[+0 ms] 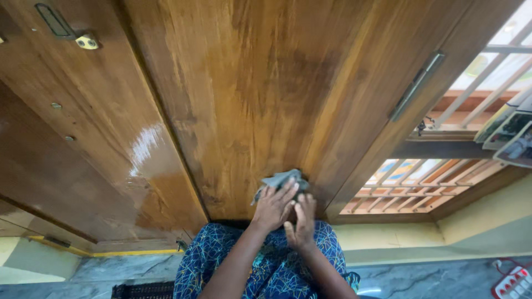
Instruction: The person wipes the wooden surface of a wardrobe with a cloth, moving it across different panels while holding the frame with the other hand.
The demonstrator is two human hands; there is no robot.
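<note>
Flat printed packets (pixel 507 130), dark with pale edges, stacked slantwise at the right edge beside the window grille (pixel 421 185), no signs or screens
</note>
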